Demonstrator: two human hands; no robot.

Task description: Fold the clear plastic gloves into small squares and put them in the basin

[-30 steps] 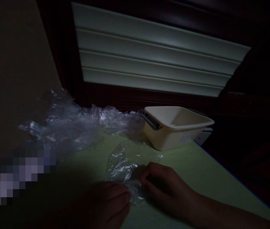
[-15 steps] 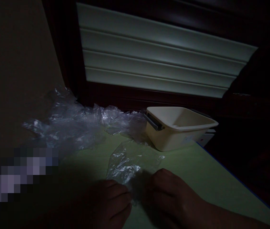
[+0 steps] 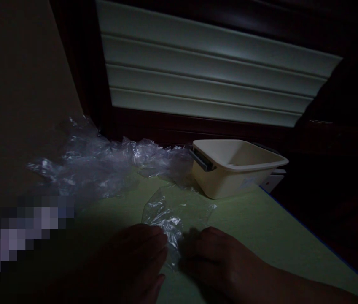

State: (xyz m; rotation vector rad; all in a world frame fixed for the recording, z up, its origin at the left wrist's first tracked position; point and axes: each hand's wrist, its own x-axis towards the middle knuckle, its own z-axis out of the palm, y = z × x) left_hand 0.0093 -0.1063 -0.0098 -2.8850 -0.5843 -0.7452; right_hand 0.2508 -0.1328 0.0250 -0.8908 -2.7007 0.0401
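Note:
A clear plastic bag [image 3: 172,223] lies crumpled on the green tabletop [image 3: 245,228], between and beyond my two hands. At its lower left edge is my left hand [image 3: 141,257], back upward, fingers bent and side by side, with the thumb a little apart below. My right hand [image 3: 216,261] rests at the bag's lower right with its fingers curled in. The fingertips of both hands are dark, and whether they grip the plastic cannot be made out.
A cream bin [image 3: 232,177] with dark handles stands at the back right, a white object [image 3: 273,180] behind it. More crumpled clear plastic [image 3: 99,169] spreads along the back left. A slatted panel [image 3: 197,71] rises behind, and the table's blue edge [image 3: 318,238] runs down the right.
My left hand has shifted up and left, its thumb now showing apart from the fingers. The gap between the hands is wider. My right hand has barely moved.

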